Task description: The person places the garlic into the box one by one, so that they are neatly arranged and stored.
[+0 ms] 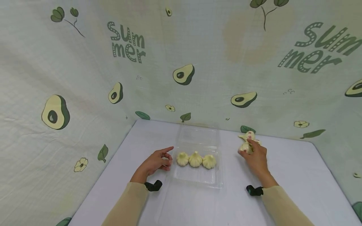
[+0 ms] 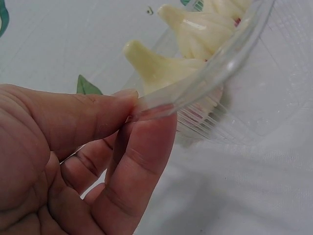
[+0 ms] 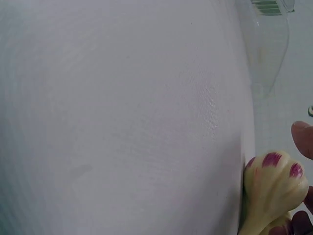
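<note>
My left hand [image 1: 159, 161] is at the left side of a clear plastic container [image 1: 195, 182]. In the left wrist view, its thumb and forefinger pinch the container's rim [image 2: 161, 105]. Three garlic bulbs [image 1: 195, 159] sit in a row inside the container. Farther right, my right hand [image 1: 255, 158] reaches over a small group of garlic bulbs [image 1: 249, 135]. Its fingers spread about the nearest garlic bulb [image 1: 244, 147]. That bulb, purple-streaked [image 3: 276, 181], shows a small gap from the thumb in the right wrist view; the other fingers are partly cut off there.
The container's lid [image 1: 198, 135] is folded back toward the printed cloth backdrop [image 1: 209, 78]. A white cloth covers the table [image 1: 294, 175]. Black camera mounts [image 1: 153, 185] sit at both wrists, below beige sleeves [image 1: 127, 201].
</note>
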### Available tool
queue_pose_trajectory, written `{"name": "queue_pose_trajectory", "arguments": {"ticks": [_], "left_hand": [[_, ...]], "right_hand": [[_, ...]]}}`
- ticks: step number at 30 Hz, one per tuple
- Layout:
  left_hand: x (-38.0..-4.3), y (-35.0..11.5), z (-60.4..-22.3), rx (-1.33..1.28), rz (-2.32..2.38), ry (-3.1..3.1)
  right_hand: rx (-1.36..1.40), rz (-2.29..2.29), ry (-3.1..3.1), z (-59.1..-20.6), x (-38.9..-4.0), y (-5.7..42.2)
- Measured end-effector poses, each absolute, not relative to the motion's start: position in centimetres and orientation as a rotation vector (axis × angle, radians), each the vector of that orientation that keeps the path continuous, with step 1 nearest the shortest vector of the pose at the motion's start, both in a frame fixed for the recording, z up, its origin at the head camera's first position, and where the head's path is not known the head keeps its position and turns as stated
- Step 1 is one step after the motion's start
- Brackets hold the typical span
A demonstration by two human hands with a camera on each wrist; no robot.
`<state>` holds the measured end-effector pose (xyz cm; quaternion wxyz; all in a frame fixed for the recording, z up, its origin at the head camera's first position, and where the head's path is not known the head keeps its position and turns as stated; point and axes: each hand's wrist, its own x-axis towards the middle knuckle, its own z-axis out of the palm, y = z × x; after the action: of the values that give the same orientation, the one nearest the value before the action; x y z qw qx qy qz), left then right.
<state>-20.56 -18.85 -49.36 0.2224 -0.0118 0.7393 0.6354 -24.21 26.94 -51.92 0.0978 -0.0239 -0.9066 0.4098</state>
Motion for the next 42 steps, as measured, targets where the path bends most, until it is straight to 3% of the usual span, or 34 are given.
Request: {"name": "queue_pose_trajectory", "arguments": {"ticks": [42], "left_hand": [[-20.4, -18.6, -49.2, -0.054, 1.738, 2.056]], "right_hand": [[-0.135, 1.058, -2.725, -53.1, -23.2, 26.5]]}}
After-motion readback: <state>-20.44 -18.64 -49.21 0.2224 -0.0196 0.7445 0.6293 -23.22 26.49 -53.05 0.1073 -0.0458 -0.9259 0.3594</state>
